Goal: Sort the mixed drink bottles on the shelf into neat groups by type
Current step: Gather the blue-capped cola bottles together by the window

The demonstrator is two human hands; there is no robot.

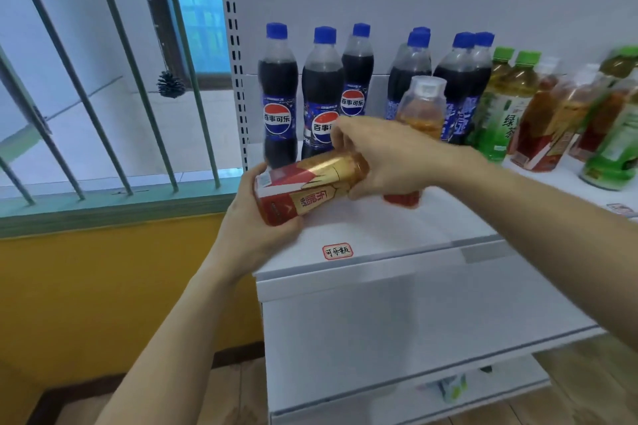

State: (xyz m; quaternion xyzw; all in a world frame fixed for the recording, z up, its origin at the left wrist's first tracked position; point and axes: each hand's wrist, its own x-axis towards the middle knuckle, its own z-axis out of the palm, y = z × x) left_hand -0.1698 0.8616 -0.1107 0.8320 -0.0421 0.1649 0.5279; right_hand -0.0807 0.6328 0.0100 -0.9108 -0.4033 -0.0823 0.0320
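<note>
Here both hands' fingers grip tilted amber tea bottle (310, 183); cola bottles (280, 97) behind.

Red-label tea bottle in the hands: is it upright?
No: the red-label tea bottle lies almost sideways, left hand gripping its base end, right hand gripping its top end.

Bright, even daylight spills in from the window (196, 10) upper left; right-edge bottles (611, 128) smear with blur, wide-angle bending the edges.
</note>
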